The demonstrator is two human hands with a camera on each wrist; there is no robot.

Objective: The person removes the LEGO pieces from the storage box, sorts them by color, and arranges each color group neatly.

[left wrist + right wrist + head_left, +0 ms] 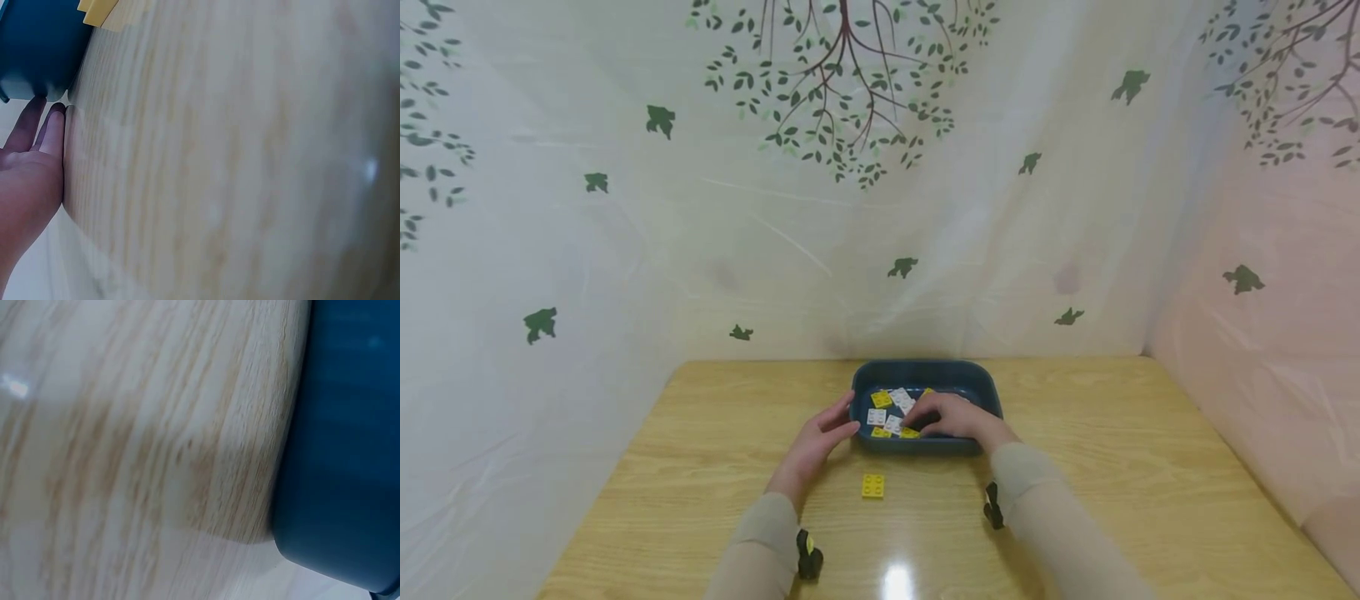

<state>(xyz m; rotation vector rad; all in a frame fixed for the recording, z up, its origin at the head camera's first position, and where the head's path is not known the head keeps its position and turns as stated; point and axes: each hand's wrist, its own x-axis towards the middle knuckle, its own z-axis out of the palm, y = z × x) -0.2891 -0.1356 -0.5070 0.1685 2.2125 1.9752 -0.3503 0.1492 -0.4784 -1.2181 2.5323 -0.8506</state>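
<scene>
My left hand [822, 437] rests against the left end of a dark blue tray [917, 446], its fingers fairly straight. The left wrist view shows this hand [31, 162] low by the tray wall [44, 50], fingertips at its surface. Over the front rim, my right hand [955, 415] reaches inside with bent fingers, close to a yellow brick [909, 433] and a white brick [892, 424]. Whether it pinches a brick I cannot tell. Other bricks in the tray include a yellow one [881, 399] and a long white one [902, 401]. The right hand hides part of the contents.
A single yellow brick [873, 486] with studs up lies on the wooden table [737, 467] in front of the tray. Behind the table hangs a pale curtain [805, 275] with leaf prints. The right wrist view shows mostly tabletop and the tray's outer wall [344, 456].
</scene>
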